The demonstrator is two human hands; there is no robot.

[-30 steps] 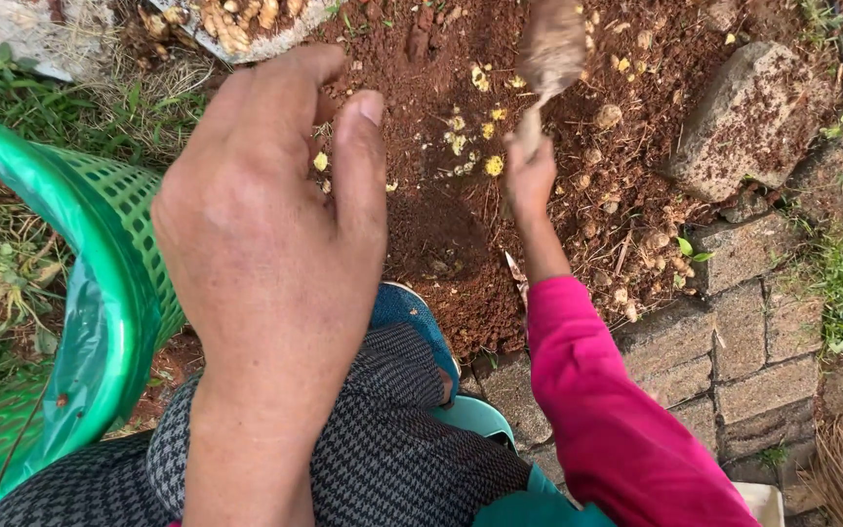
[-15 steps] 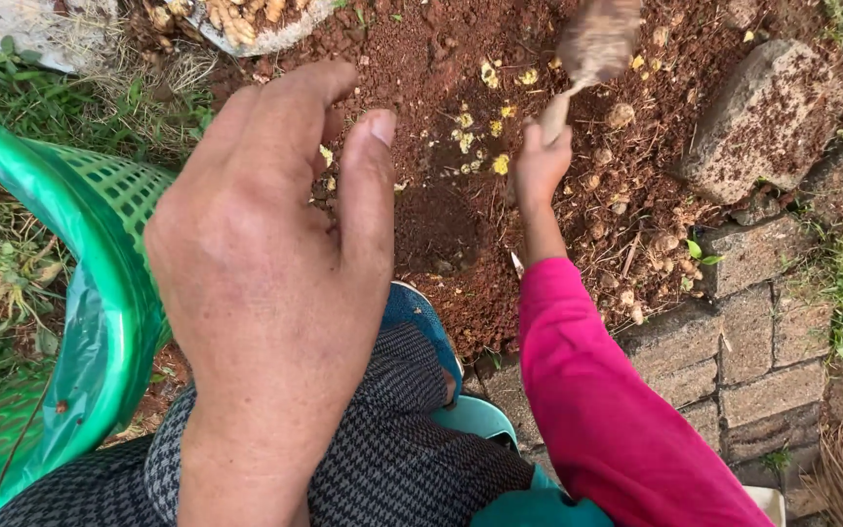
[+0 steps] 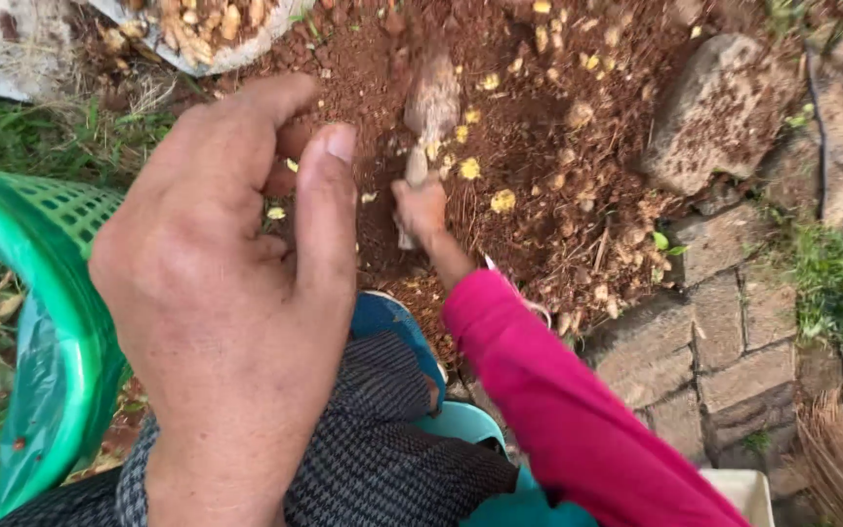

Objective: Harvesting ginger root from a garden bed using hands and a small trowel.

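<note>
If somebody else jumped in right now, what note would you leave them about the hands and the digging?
Left hand: bare, raised close to the camera, fingers loosely curled, holding nothing.
Right hand: pink sleeve, gripping the handle of a small digging tool whose blurred blade is at the red soil.
Things: yellowish root pieces lie scattered on the loosened soil; a green mesh basket sits at the left; a stone and stone edging at the right.
Done: soil broken up, pieces exposed.
Left: pieces lie loose on the ground.
</note>
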